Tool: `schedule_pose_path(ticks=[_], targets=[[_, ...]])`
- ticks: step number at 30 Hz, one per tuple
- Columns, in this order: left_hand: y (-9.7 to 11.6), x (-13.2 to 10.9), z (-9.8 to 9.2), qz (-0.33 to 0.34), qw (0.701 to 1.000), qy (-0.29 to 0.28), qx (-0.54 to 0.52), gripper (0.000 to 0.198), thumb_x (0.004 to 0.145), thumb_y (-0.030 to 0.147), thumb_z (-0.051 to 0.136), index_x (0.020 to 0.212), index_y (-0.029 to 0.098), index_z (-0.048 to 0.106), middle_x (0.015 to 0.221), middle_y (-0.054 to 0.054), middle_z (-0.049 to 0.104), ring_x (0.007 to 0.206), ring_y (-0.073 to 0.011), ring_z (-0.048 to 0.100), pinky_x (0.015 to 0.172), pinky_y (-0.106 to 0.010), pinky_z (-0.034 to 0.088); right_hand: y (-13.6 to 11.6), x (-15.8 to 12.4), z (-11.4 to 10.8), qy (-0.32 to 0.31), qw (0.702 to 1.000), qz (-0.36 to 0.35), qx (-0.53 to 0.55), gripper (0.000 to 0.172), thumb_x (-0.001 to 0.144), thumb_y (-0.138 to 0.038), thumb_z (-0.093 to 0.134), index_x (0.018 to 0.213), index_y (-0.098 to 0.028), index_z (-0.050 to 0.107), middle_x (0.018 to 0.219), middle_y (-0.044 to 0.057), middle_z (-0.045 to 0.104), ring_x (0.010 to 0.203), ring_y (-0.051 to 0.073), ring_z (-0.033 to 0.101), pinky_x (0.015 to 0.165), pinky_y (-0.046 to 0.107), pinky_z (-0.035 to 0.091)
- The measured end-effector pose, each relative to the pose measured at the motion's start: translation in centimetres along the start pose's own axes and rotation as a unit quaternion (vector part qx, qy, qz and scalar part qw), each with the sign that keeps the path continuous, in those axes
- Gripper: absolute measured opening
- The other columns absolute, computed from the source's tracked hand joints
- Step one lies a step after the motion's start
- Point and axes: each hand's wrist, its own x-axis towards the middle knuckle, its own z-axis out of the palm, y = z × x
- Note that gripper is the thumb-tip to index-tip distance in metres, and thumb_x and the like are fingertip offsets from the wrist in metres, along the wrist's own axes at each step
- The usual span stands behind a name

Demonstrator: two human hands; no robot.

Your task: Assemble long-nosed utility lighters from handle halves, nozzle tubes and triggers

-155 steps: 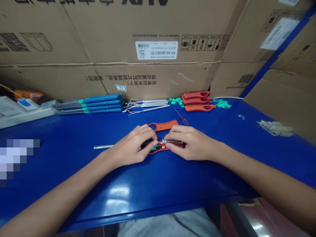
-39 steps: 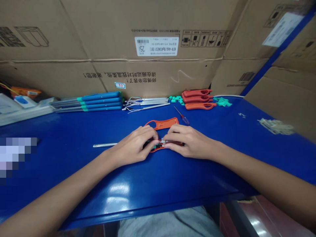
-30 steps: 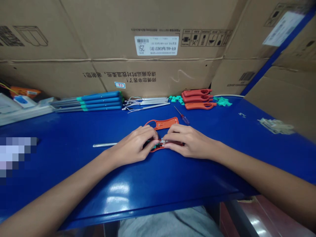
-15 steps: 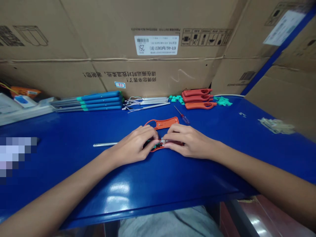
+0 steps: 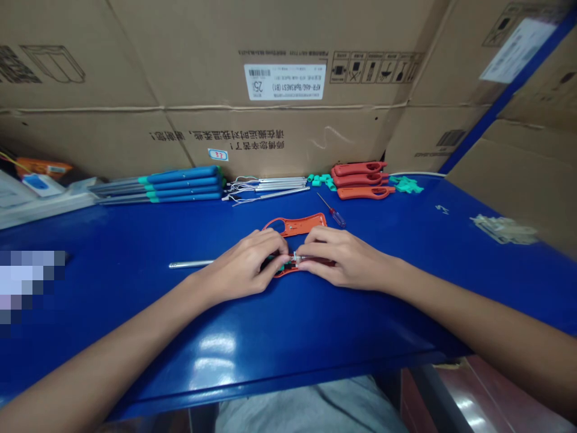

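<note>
An open orange handle shell [image 5: 288, 270] with green and metal parts inside lies on the blue table [image 5: 270, 337], mostly covered by my fingers. My left hand [image 5: 243, 264] curls over its left end, fingers pinched on the parts. My right hand [image 5: 342, 255] presses its right end, fingertips pinched at the small metal piece in the middle. A thin metal rod [image 5: 192, 264] sticks out leftward from under my left hand. A second orange shell half [image 5: 297, 224] lies just behind my hands.
Along the cardboard wall [image 5: 279, 90] lie blue-handled tools [image 5: 166, 186], wired metal rods [image 5: 265, 187], green clips [image 5: 321, 180], stacked orange handles [image 5: 360, 180] and more green pieces [image 5: 406, 186]. A small screwdriver [image 5: 332, 211] lies behind my right hand. Pale scraps [image 5: 502, 230] sit far right.
Both hands have stayed on the orange shell with only slight finger shifts. The view has drifted a little.
</note>
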Motion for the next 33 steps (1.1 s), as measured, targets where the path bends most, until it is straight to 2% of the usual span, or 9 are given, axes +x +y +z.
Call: schedule_pose_path(ticks=[19, 27, 33], targets=[[-0.01, 0.03, 0.08, -0.007, 1.000, 0.002, 0.001, 0.018, 0.096, 0.024, 0.042, 0.089, 0.017, 0.057, 0.093, -0.006, 0.064, 0.090, -0.0198, 0.058, 0.085, -0.038, 0.046, 0.08, -0.03, 0.26, 0.003, 1.000, -0.001, 0.010, 0.021, 0.094, -0.025, 0.055, 0.099, -0.011, 0.070, 0.090, 0.009, 0.063, 0.081, 0.017, 0.060, 0.076, 0.030, 0.050], [0.50, 0.04, -0.24, -0.011, 1.000, 0.016, -0.009, 0.018, 0.097, 0.025, 0.041, 0.089, 0.017, 0.056, 0.089, -0.004, 0.064, 0.086, -0.0181, 0.059, 0.080, -0.034, 0.047, -0.01, 0.10, -0.21, 0.007, 1.000, 0.010, 0.021, 0.022, 0.095, -0.025, 0.054, 0.101, -0.012, 0.070, 0.091, 0.009, 0.063, 0.081, 0.016, 0.060, 0.076, 0.030, 0.050], [0.74, -0.18, -0.44, -0.010, 0.999, 0.031, 0.007, 0.012, 0.090, 0.028, 0.051, 0.097, 0.018, 0.055, 0.093, -0.003, 0.062, 0.086, -0.0173, 0.059, 0.078, -0.031, 0.047, -0.12, 0.16, -0.43, 0.010, 1.000, 0.005, 0.020, 0.024, 0.097, -0.026, 0.050, 0.098, -0.013, 0.071, 0.091, 0.009, 0.063, 0.082, 0.017, 0.059, 0.076, 0.031, 0.050]])
